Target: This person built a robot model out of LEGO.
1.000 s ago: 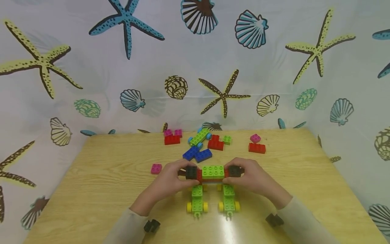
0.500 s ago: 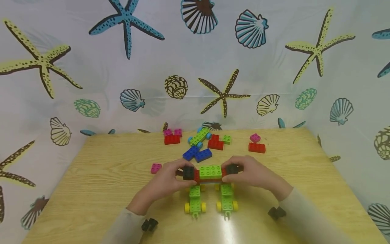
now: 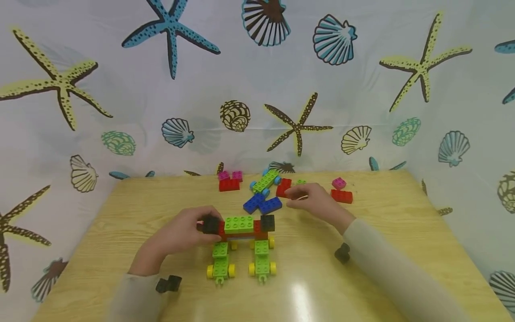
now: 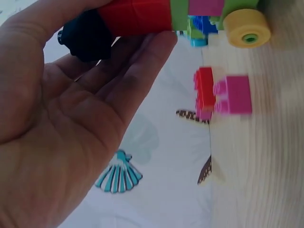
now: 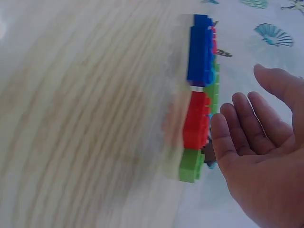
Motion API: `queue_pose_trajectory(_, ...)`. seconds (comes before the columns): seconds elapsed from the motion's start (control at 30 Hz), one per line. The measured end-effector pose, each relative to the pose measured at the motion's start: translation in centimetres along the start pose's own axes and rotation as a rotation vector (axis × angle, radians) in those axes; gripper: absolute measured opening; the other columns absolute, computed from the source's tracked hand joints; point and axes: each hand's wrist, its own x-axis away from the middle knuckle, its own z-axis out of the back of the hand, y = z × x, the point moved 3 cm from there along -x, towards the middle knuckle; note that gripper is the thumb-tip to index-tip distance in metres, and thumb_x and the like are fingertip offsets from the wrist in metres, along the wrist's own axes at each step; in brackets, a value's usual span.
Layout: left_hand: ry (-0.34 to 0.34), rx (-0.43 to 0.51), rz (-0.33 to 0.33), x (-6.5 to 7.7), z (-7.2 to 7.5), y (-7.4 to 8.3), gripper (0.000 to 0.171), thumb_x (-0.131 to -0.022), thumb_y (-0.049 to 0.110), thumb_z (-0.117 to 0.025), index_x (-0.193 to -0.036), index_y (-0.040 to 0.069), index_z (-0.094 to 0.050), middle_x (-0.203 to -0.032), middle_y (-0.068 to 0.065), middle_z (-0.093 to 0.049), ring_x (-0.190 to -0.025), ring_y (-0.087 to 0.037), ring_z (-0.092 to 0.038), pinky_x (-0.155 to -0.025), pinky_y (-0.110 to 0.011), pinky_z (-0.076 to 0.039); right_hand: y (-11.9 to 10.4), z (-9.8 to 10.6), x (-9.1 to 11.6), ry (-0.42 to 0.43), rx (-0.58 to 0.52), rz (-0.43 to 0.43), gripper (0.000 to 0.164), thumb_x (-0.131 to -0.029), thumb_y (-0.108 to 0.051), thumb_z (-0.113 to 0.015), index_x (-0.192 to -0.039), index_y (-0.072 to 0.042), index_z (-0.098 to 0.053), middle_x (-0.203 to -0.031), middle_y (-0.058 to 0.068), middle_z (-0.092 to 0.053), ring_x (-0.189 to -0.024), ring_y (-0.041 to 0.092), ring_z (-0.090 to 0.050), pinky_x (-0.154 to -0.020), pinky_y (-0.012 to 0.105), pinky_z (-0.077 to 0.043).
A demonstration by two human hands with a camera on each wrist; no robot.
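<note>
My left hand (image 3: 181, 232) grips the left end of a toy brick vehicle (image 3: 239, 225). Lime bricks top it, red bricks flank them, and a black brick (image 3: 267, 222) caps the right end. Two lime wheelbases (image 3: 262, 264) with yellow wheels lie under it, side by side. The left wrist view has the thumb and fingers around the red and black bricks (image 4: 137, 18). Off the vehicle, my right hand (image 3: 315, 201) hovers near the red bricks (image 3: 283, 185), holding nothing. Its fingers are loosely bent in the right wrist view, beside a red brick (image 5: 195, 119) and a lime brick (image 5: 191, 165).
Two blue bricks (image 3: 271, 205) lie behind the vehicle, with a lime wheelbase (image 3: 265, 181) on blue wheels behind them. Pink bricks (image 3: 237, 175) and a red brick (image 3: 229, 184) are back left; another red brick (image 3: 342, 196) is back right. A patterned cloth (image 3: 257, 147) hangs behind the table.
The vehicle has slid left with my left hand on it. My right hand has let go of its right end and moved back toward the loose red bricks.
</note>
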Motion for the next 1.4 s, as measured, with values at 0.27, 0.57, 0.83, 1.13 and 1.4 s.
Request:
queue_pose_trajectory(0.27, 0.038, 0.016, 0.015, 0.7, 2.1, -2.5, 0.032, -0.097, 0.026, -0.090, -0.124, 0.019, -0.073, -0.133, -0.011, -0.073, -0.123, -0.034, -0.068, -0.101, -0.049, -0.062, 1.2, -1.6, -3.0, -0.010, 0.026, -0.038, 0.038, -0.103, -0.016, -0.082, -0.139, -0.007, -0.077, -0.139, 0.010, -0.077, -0.124, 0.028, -0.071, -0.113, 0.045, -0.061)
queue_pose_trajectory(0.57, 0.078, 0.018, 0.047, 1.4, 3.2, -4.2, 0.032, -0.099, 0.028, -0.088, -0.126, 0.020, -0.073, -0.137, -0.011, -0.074, -0.128, -0.037, -0.067, -0.103, -0.049, -0.061, 0.7, -2.8, -3.7, 0.009, 0.094, -0.037, 0.041, -0.100, -0.012, -0.084, -0.141, -0.006, -0.076, -0.136, 0.011, -0.076, -0.118, 0.026, -0.069, -0.109, 0.044, -0.062)
queue_pose_trajectory(0.83, 0.087, 0.014, 0.056, 1.5, 3.7, -4.2, 0.034, -0.098, 0.026, -0.088, -0.128, 0.018, -0.073, -0.137, -0.013, -0.074, -0.129, -0.039, -0.067, -0.103, -0.048, -0.060, 0.1, -3.3, -3.8, -0.002, 0.161, -0.075, 0.039, -0.099, -0.013, -0.086, -0.137, -0.007, -0.078, -0.129, 0.010, -0.075, -0.114, 0.026, -0.067, -0.107, 0.044, -0.061)
queue_pose_trajectory(1.13, 0.080, 0.022, 0.085, 1.6, 3.8, -4.1, 0.035, -0.099, 0.027, -0.087, -0.130, 0.017, -0.073, -0.140, -0.014, -0.072, -0.133, -0.041, -0.064, -0.106, -0.052, -0.060, 0.4, -3.0, -3.4, 0.001, 0.149, -0.125, 0.038, -0.099, -0.020, -0.087, -0.134, -0.008, -0.078, -0.133, 0.009, -0.075, -0.121, 0.028, -0.068, -0.113, 0.047, -0.060)
queue_pose_trajectory(1.4, 0.076, 0.028, 0.080, 1.7, 3.7, -4.3, 0.036, -0.099, 0.027, -0.087, -0.131, 0.016, -0.072, -0.141, -0.014, -0.073, -0.133, -0.041, -0.065, -0.108, -0.054, -0.060, -0.9, -1.3, -3.1, 0.019, 0.165, -0.127, 0.033, -0.098, -0.027, -0.087, -0.126, -0.010, -0.080, -0.128, 0.008, -0.077, -0.117, 0.028, -0.068, -0.111, 0.047, -0.060)
